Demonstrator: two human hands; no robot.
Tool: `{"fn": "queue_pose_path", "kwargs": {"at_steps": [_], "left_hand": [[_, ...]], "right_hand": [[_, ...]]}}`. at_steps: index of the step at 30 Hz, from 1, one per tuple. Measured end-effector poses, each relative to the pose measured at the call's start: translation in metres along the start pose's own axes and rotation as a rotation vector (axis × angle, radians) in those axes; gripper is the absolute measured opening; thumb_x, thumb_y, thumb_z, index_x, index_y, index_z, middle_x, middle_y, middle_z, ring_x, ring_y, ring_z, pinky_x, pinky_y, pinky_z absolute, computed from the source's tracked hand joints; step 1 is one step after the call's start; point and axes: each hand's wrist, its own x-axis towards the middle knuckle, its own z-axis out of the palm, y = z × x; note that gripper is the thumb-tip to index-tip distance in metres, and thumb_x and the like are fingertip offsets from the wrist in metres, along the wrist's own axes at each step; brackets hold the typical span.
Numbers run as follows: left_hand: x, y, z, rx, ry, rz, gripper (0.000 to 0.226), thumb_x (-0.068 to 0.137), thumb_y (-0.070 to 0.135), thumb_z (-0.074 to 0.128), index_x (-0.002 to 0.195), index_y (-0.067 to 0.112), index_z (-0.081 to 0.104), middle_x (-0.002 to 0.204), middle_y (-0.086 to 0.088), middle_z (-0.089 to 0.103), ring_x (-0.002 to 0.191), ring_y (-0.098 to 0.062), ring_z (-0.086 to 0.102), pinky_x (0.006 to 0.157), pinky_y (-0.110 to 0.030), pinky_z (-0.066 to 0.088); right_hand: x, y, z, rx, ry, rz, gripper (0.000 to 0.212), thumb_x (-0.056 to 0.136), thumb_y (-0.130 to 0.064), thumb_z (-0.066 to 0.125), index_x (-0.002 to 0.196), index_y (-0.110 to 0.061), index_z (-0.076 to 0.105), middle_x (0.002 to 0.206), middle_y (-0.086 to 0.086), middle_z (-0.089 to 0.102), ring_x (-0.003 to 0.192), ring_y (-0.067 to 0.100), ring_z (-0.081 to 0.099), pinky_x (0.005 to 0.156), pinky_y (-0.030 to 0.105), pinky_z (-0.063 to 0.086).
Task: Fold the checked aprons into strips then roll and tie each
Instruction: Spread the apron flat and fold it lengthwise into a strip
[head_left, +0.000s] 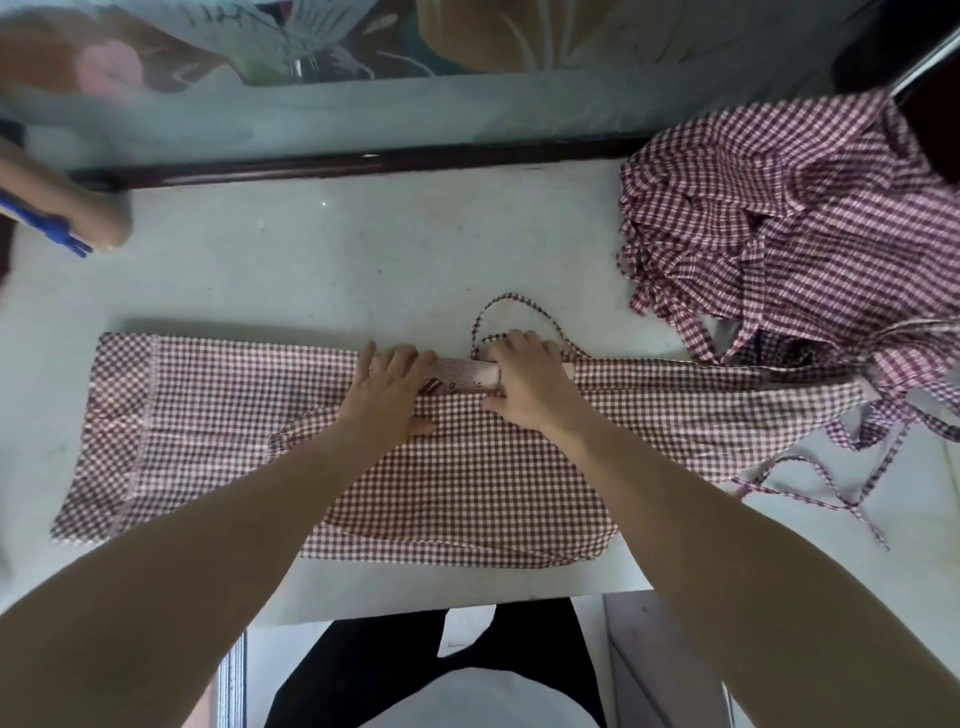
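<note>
From the head camera, the red-and-white checked cotton apron (218, 415) is lying spread across the pale grey table (311, 260), its long axis running left to right in front of the person. Both hands are resting on its far edge at the middle. The left hand (392, 392) is lying palm-down with fingers straight and lightly spread, pressing the cloth flat. The right hand (530, 384) is lying just beside it, fingers bent over the far hem near a thin checked neck strap (514, 300) that is looping away from it; whether it is pinching the fold or only pressing cannot be told. Between the hands a pinkish striped band (462, 375) is showing. I judge the coming fold will be running along the long axis, both hands equally near. A heap of crumpled checked aprons (789, 218) is waiting far right
</note>
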Motion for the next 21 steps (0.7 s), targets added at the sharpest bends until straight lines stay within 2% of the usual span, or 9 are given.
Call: {"fn": "queue_pose_path", "kwargs": {"at_steps": [3, 5, 8, 12, 15, 17, 19, 21], "left_hand": [[0.008, -0.007, -0.006, -0.053, -0.136, -0.020, 0.081, 0.075, 0.048, 0.077, 0.136, 0.018, 0.033, 0.129, -0.007, 0.053, 0.121, -0.027, 0.051, 0.104, -0.040, 0.037], [0.009, -0.012, -0.010, -0.103, -0.214, -0.054, 0.062, 0.079, 0.045, 0.075, 0.125, 0.017, 0.044, 0.119, -0.006, 0.059, 0.111, -0.026, 0.057, 0.095, -0.039, 0.045], [0.009, -0.025, -0.015, -0.018, -0.243, 0.003, 0.041, 0.083, 0.048, 0.067, 0.110, 0.018, 0.056, 0.111, -0.001, 0.063, 0.105, -0.024, 0.059, 0.095, -0.037, 0.043], [0.006, -0.050, -0.023, -0.160, -0.269, -0.030, 0.050, 0.076, 0.048, 0.073, 0.105, 0.014, 0.050, 0.107, -0.006, 0.066, 0.096, -0.028, 0.062, 0.084, -0.038, 0.049], [-0.005, -0.068, -0.022, -0.083, -0.239, -0.009, 0.049, 0.091, 0.056, 0.053, 0.112, 0.012, 0.046, 0.113, -0.009, 0.064, 0.104, -0.030, 0.061, 0.090, -0.040, 0.043], [-0.014, -0.077, -0.015, -0.044, -0.231, 0.001, 0.055, 0.096, 0.061, 0.033, 0.116, 0.011, 0.046, 0.119, -0.009, 0.058, 0.113, -0.029, 0.054, 0.097, -0.042, 0.038], [-0.022, -0.082, -0.008, -0.075, -0.242, -0.014, 0.060, 0.099, 0.059, 0.021, 0.121, 0.009, 0.047, 0.123, -0.012, 0.052, 0.120, -0.029, 0.047, 0.102, -0.043, 0.033], [-0.027, -0.085, -0.003, -0.117, -0.246, -0.040, 0.053, 0.103, 0.048, 0.018, 0.124, 0.008, 0.046, 0.124, -0.012, 0.050, 0.122, -0.030, 0.044, 0.104, -0.042, 0.031]], "right_hand": [[0.002, -0.008, 0.006, 0.023, -0.032, -0.035, 0.058, 0.083, -0.044, 0.074, 0.128, -0.014, 0.055, 0.126, 0.004, 0.059, 0.123, 0.025, 0.052, 0.110, 0.044, 0.034], [0.004, -0.010, 0.005, 0.049, -0.064, -0.018, 0.053, 0.085, -0.043, 0.073, 0.125, -0.013, 0.057, 0.121, 0.003, 0.063, 0.118, 0.025, 0.056, 0.107, 0.044, 0.037], [0.007, -0.014, -0.001, 0.050, -0.090, -0.003, 0.045, 0.085, -0.042, 0.073, 0.120, -0.016, 0.062, 0.114, 0.003, 0.066, 0.112, 0.025, 0.060, 0.100, 0.042, 0.042], [0.014, -0.020, -0.015, -0.038, -0.189, 0.004, 0.037, 0.083, -0.044, 0.074, 0.106, -0.018, 0.060, 0.092, -0.002, 0.058, 0.093, 0.022, 0.062, 0.077, 0.033, 0.046], [0.016, -0.024, -0.014, -0.071, -0.227, -0.002, 0.052, 0.087, -0.047, 0.069, 0.121, -0.012, 0.052, 0.101, 0.002, 0.064, 0.095, 0.023, 0.062, 0.090, 0.040, 0.045], [0.012, -0.026, -0.007, -0.055, -0.247, 0.005, 0.060, 0.088, -0.057, 0.062, 0.125, -0.012, 0.049, 0.086, -0.006, 0.061, 0.082, 0.019, 0.059, 0.099, 0.044, 0.040], [0.007, -0.027, 0.000, 0.035, -0.252, 0.015, 0.057, 0.090, -0.066, 0.049, 0.117, -0.015, 0.051, 0.074, -0.012, 0.054, 0.075, 0.014, 0.056, 0.104, 0.049, 0.035], [0.001, -0.027, 0.003, 0.146, -0.203, 0.024, 0.047, 0.097, -0.061, 0.033, 0.099, -0.019, 0.054, 0.075, -0.011, 0.054, 0.077, 0.013, 0.056, 0.103, 0.049, 0.035]]}}
